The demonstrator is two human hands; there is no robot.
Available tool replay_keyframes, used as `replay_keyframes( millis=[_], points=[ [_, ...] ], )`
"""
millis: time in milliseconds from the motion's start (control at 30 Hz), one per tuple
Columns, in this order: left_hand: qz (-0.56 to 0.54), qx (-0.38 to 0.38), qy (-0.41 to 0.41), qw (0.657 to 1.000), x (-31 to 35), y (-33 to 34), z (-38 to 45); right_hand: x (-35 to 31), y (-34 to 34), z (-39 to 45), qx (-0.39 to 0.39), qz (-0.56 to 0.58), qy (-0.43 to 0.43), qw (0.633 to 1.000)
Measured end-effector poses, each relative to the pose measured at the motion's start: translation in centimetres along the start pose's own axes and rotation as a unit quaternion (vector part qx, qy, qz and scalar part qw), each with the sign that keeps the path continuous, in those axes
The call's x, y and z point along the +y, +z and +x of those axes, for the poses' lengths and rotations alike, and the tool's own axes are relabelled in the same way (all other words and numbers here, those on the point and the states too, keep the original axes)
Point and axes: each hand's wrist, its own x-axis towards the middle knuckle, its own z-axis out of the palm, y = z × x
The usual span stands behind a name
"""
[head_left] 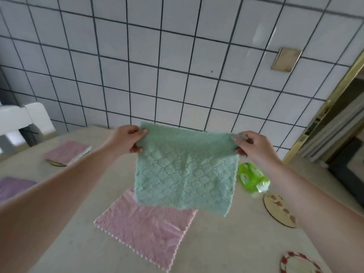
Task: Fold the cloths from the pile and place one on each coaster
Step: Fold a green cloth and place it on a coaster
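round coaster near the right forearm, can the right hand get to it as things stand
Probably not yet: the right hand pinches a top corner of the green cloth, held up with the left hand. The bare coaster itself lies uncovered on the table, just beside that forearm.

Behind the grip rises a wall (177, 62) of white square tiles with dark grout, catching soft daylight and a pale glare high to the right of the grip. A brass-coloured plate (286, 59) sits on the tiles up and right of it. Further right, a gold-toned frame (323, 113) edges a dark opening. Below the grip spreads a beige table (226, 243). Far left of it, at the table's edge, stands a white chair back (29, 119).
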Motion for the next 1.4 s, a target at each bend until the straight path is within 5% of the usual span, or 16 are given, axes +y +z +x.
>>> replay_keyframes(
  millis=[100, 500, 900, 1400],
  points=[
    [0.0, -0.012, 0.005, 1.0, -0.8, 2.8, -0.7, 2.9, -2.0, 0.2, -0.068, -0.034, 0.038, 0.996],
    [0.058, 0.091, 0.084, 0.991, -0.4, 13.1, -9.3, 7.2, -12.5, -3.7, 0.039, -0.123, -0.042, 0.991],
    [0.199, 0.007, -0.095, 0.975, -16.0, 21.2, -24.4, 24.4, -14.1, -18.6, -0.192, -0.174, 0.095, 0.961],
    [0.239, -0.019, -0.179, 0.954, -20.3, 23.2, -24.1, 29.1, -12.6, -18.9, -0.202, -0.219, 0.168, 0.94]
  ],
)
